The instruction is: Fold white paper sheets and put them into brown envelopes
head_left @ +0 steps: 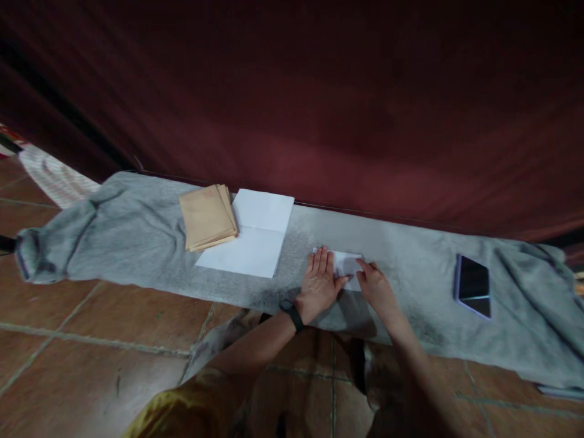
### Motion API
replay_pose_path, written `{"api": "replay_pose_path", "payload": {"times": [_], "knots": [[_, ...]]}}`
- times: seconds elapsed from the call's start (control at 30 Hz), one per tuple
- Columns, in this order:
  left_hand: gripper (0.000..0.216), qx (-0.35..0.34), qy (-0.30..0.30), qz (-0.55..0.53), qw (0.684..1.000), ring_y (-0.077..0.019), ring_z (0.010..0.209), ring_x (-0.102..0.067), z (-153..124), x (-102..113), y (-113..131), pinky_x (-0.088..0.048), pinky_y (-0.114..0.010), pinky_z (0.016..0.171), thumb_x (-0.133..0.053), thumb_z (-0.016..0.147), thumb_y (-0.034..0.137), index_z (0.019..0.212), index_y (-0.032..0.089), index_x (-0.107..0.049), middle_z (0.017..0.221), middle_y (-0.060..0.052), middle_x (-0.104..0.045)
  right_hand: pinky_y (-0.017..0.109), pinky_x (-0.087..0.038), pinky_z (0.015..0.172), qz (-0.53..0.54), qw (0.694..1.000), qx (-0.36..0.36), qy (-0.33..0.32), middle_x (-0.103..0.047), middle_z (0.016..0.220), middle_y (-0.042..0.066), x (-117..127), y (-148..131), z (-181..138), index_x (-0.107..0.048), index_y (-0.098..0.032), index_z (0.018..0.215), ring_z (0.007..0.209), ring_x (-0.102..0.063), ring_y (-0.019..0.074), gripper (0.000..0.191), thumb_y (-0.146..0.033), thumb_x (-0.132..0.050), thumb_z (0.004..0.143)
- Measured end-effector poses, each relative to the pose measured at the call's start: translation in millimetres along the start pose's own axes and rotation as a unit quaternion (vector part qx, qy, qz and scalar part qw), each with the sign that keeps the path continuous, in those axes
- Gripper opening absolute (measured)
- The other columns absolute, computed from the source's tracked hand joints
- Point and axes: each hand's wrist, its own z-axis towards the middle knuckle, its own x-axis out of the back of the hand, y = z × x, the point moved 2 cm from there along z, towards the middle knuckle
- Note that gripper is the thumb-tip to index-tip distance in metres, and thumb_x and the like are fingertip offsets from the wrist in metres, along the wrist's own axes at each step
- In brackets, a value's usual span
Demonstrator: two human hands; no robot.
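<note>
A grey blanket (401,255) lies spread along the tiled floor (91,340) below a dark red curtain (319,109). Near the middle of its front edge sits a small folded white paper (347,263). The left hand (319,283), a black watch (292,315) on its wrist, lies flat on the paper's left part, fingers straight and pressed together. The right hand (376,286) rests on the paper's right part, fingers curled, forefinger tip on the sheet. Toward the blanket's back edge, left of the hands, a larger white sheet (255,237) lies open, with a stack of brown envelopes (207,216) overlapping its left side. A phone (473,286) lies toward the right end
</note>
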Motion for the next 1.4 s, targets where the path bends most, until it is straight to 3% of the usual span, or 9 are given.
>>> {"api": "replay_pose_path", "payload": {"times": [0.17,0.3,0.47,0.9,1.17,1.4], "knots": [[0.077,0.001,0.009,-0.001,1.0,-0.0349,0.152,-0.024,0,-5,1,-0.023,-0.053,0.123,-0.04,0.1,0.055,0.152,-0.001,-0.034,0.161,-0.026,-0.029,0.043,-0.052,0.098,0.019,0.998,0.02,0.054,-0.07,0.117,0.016,3,-7,10,-0.066,-0.017,0.126,0.11,-0.065,0.0272,0.038,-0.03,-0.042,0.099],[0.07,-0.029,-0.009,0.014,0.999,-0.0332,0.153,-0.024,0,-3,2,-0.019,-0.052,0.125,-0.04,0.1,0.047,0.153,0.001,-0.034,0.161,-0.024,-0.03,0.04,-0.046,0.111,0.116,0.988,0.106,-0.003,-0.065,0.136,0.013,-13,-31,17,-0.062,-0.018,0.135,0.129,-0.058,0.0214,0.047,-0.036,-0.03,0.105],[0.065,-0.066,-0.031,0.026,0.997,-0.0296,0.153,-0.024,-2,-3,4,-0.018,-0.048,0.126,-0.039,0.1,0.033,0.156,0.002,-0.028,0.162,-0.022,-0.03,0.052,-0.028,0.121,0.061,0.989,0.132,-0.039,-0.051,0.152,0.014,-32,-47,7,-0.048,-0.016,0.148,0.146,-0.04,0.0217,0.053,-0.033,-0.02,0.107],[0.071,-0.111,-0.045,-0.017,0.993,-0.037,0.151,-0.027,-36,6,18,-0.013,-0.06,0.123,-0.042,0.1,0.049,0.155,0.004,-0.034,0.159,-0.024,-0.035,0.049,-0.023,0.124,0.055,0.989,0.111,-0.077,-0.038,0.161,0.012,-31,-35,3,-0.042,-0.018,0.153,0.151,-0.029,0.0193,0.056,-0.041,-0.019,0.106],[0.074,-0.089,-0.075,0.004,0.993,-0.0376,0.151,-0.024,-47,13,31,-0.018,-0.071,0.118,-0.045,0.099,0.056,0.152,0.005,-0.039,0.159,-0.024,-0.036,0.049,-0.021,0.124,0.011,0.989,0.127,-0.08,-0.034,0.163,0.013,-31,-36,0,-0.037,-0.015,0.155,0.153,-0.024,0.0216,0.058,-0.039,-0.019,0.106],[0.076,-0.073,-0.082,0.014,0.994,-0.0412,0.151,-0.025,-52,20,38,-0.023,-0.071,0.117,-0.045,0.099,0.056,0.15,-0.001,-0.041,0.158,-0.028,-0.035,0.049,-0.022,0.124,-0.015,0.987,0.135,-0.08,-0.032,0.164,0.013,-31,-35,-1,-0.033,-0.015,0.157,0.153,-0.025,0.0224,0.057,-0.037,-0.022,0.106]]}}
